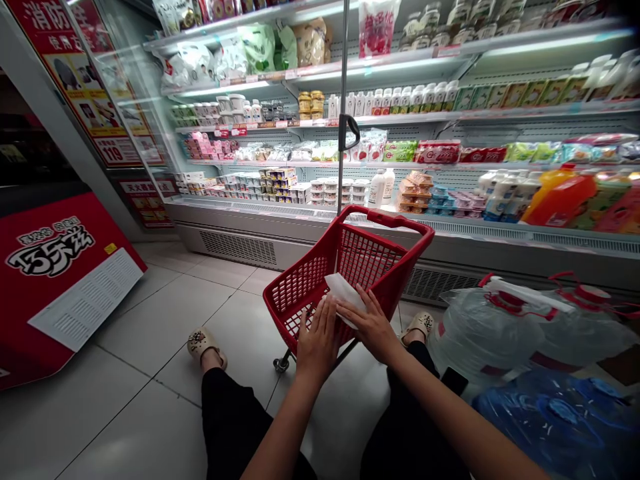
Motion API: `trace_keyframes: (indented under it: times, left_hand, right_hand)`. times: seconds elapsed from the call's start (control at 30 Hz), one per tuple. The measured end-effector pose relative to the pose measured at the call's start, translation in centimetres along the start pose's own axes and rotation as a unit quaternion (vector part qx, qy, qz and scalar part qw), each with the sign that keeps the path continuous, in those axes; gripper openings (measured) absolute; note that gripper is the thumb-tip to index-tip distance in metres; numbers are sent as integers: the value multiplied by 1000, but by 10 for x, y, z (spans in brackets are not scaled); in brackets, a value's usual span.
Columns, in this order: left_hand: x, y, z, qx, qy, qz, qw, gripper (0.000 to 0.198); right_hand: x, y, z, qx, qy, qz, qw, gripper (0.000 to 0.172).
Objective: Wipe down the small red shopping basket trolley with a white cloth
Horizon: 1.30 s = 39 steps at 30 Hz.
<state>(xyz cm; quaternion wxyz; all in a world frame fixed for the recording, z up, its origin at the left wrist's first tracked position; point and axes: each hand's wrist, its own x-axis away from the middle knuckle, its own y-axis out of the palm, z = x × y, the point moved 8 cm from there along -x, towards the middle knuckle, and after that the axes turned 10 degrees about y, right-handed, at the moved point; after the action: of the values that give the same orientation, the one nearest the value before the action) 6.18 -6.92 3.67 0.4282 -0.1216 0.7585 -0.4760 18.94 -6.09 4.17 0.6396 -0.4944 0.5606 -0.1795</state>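
A white tissue (343, 288) is in front of me, over the near rim of a red plastic shopping cart (300, 290). My right hand (373, 327) lies over the tissue, its fingers pressing it and pointing up to the left. My left hand (319, 337) is beside it with fingers stretched out and thumb apart, fingertips close to the tissue's lower left edge. Whether those fingertips grip any of the tissue is hard to make out. Through the cart's lattice walls the floor shows.
Behind the cart stands a glass-door refrigerated case (240, 220) stocked with dairy and drinks. Large water jugs (500, 327) and blue bottles (555, 413) crowd the right side. A red chest freezer (65, 280) is at left. My feet in beige clogs (206, 345) flank the cart.
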Motion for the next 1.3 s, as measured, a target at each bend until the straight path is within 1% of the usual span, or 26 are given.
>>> trace_keyframes:
  times: [0.07, 0.23, 0.3, 0.33, 0.4, 0.47, 0.53, 0.57, 0.6, 0.73, 0.77, 0.8, 0.83, 0.87, 1.0, 1.03, 1.07, 1.1, 1.13, 1.17, 1.3]
  left_hand:
    - [0, 1, 1, -2, 1, -1, 1000, 76]
    - [0, -1, 1, -11, 2, -3, 1000, 72]
    - [1, -2, -1, -14, 3, -5, 1000, 72]
    - [2, -3, -1, -15, 4, -6, 1000, 73]
    - [3, -4, -1, -14, 9, -7, 1000, 76]
    - [3, -4, -1, -10, 11, -9, 1000, 80]
    - [2, -3, 0, 0, 8, -9, 1000, 82]
    - [1, -3, 1, 7, 7, -8, 1000, 82]
    - [0, -2, 1, 14, 4, -5, 1000, 82]
    - [0, -4, -1, 52, -14, 15, 998, 88]
    - [1, -5, -4, 60, -17, 20, 998, 90]
    - [3, -7, -7, 63, -19, 23, 998, 91]
    - [6, -8, -12, 63, -20, 25, 998, 91]
    - [9, -10, -16, 58, -23, 27, 998, 90]
    - [18, -11, -32, 43, -43, 26, 998, 83]
    - [18, -10, -33, 45, -46, 24, 998, 82]
    - [18, -8, -33, 47, -48, 21, 997, 82]
    - [17, -7, -32, 49, -51, 18, 997, 81]
    - [16, -5, -31, 51, -53, 15, 997, 81]
    - [15, -4, -29, 52, -54, 13, 997, 80]
    - [13, -1, -26, 59, -48, 8, 997, 80]
  right_hand:
    - [-2, -1, 3, 1, 9, -7, 1000, 80]
    - [2, 9, -14, -14, 1, -19, 1000, 74]
    - [3, 10, -15, -16, -10, -18, 1000, 74]
    - [3, 9, -11, -14, -8, -13, 1000, 75]
    - [0, 3, 7, -2, 19, 7, 1000, 75]
    - [-3, -5, 30, 11, 61, 30, 998, 72]
    - [-6, -9, 41, 17, 85, 41, 995, 68]
    - [-6, -9, 38, 14, 83, 41, 996, 66]
    - [-6, -7, 30, 9, 75, 38, 996, 65]
    - [2, 11, -29, -24, 4, 14, 1000, 68]
    - [5, 14, -40, -30, -13, 6, 999, 69]
    - [7, 17, -44, -33, -26, -1, 999, 70]
    - [8, 17, -41, -31, -30, -4, 999, 72]
    - [8, 15, -31, -25, -27, -3, 999, 73]
    - [3, -2, 41, 15, 50, 23, 998, 70]
    - [2, -5, 53, 25, 65, 27, 997, 69]
    - [2, -6, 59, 33, 71, 28, 997, 68]
    - [2, -5, 57, 39, 70, 27, 996, 68]
    - [2, -1, 49, 41, 64, 24, 997, 67]
    - [3, 3, 36, 41, 55, 20, 997, 67]
    - [9, 18, -29, 21, 16, 8, 1000, 68]
